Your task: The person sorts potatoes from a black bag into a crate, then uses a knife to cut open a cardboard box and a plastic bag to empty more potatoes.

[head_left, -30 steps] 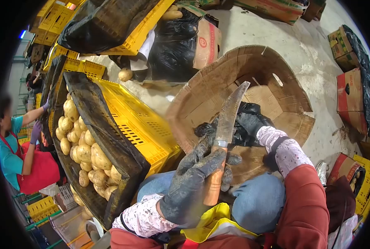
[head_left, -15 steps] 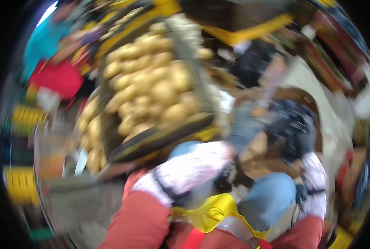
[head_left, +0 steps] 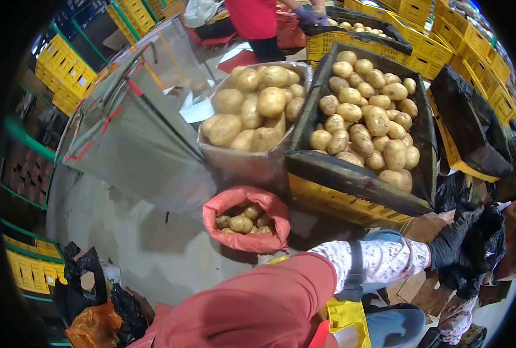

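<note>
A red mesh sack (head_left: 246,223) of small potatoes sits open on the floor, behind it a clear bag (head_left: 252,116) heaped with potatoes and, further right, a yellow crate (head_left: 350,200) lined in black and full of them. The left arm stretches rightward across the lap in a floral sleeve (head_left: 374,260). Its gloved left hand (head_left: 453,242) has fingers curled into crumpled black plastic (head_left: 482,243) just below the crate's corner; the right hand is hidden.

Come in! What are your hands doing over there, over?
Left hand gloved, reaching into black plastic bag. Right hand mostly out of view. Yellow crate of potatoes beside the arm. Grip unclear.
</note>
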